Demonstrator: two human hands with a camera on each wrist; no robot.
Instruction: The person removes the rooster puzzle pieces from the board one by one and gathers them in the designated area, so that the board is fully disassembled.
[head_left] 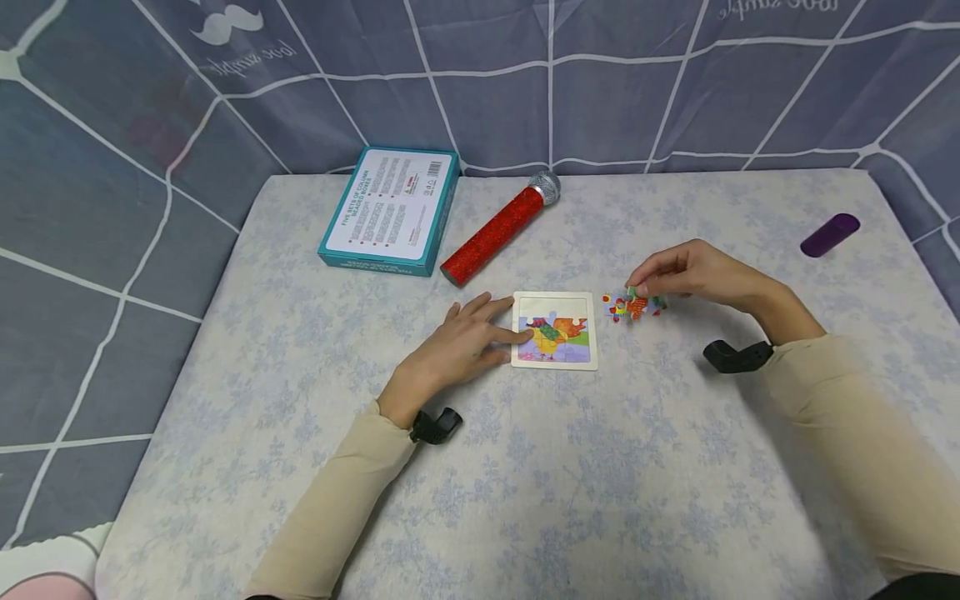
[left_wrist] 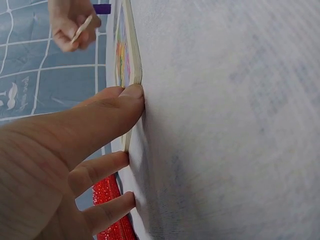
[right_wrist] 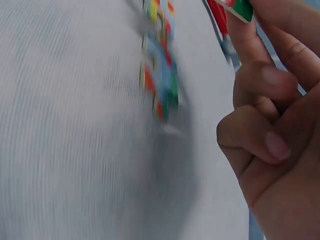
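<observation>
A small square jigsaw puzzle in a pale tray [head_left: 555, 364] lies on the table, its lower part filled with a colourful bird picture. My left hand [head_left: 463, 340] rests at the tray's left side with fingers spread; the index finger reaches onto the picture and the thumb [left_wrist: 117, 112] touches the edge. To the right of the tray, my right hand [head_left: 697, 275] pinches a puzzle piece [right_wrist: 240, 9] with a green and red face between thumb and index finger. Its other fingers are curled inward. Below it lie several loose puzzle pieces [head_left: 617, 308], blurred in the right wrist view.
A teal-edged box [head_left: 393, 204] lies at the back left, printed text facing up. Beside it is a red glittery microphone-shaped tube [head_left: 498, 233] with a silver head. A purple cylinder [head_left: 829, 235] lies at the far right. Grey gridded cloth [head_left: 495, 100] hangs behind the table.
</observation>
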